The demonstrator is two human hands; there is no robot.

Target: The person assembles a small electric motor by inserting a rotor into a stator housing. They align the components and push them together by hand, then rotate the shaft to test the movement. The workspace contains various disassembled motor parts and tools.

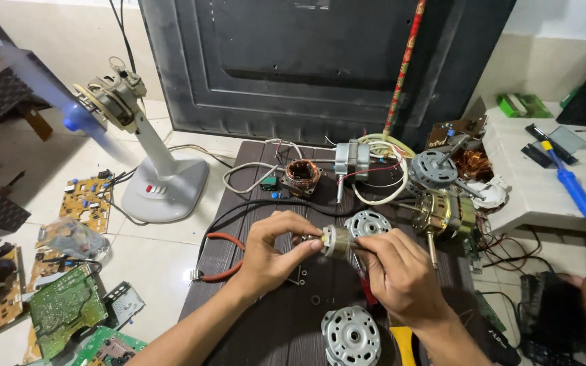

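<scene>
Rotor (337,240) pinched between both hands (276,247) (395,268), motor housings crowding dark table (272,325) edges

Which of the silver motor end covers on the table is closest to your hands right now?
The round one just behind the right hand, nearly touching its fingers. The other cover lies apart at the table's near edge.

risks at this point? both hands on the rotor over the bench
1. The rotor is pinched only by fingertips of the left hand and right hand above the table; a slip could drop it onto the motor cover below.
2. Small washers lie loose near the hands; a wrist could sweep them off.
3. Loose wires and the pliers crowd the left forearm and might snag.
</scene>
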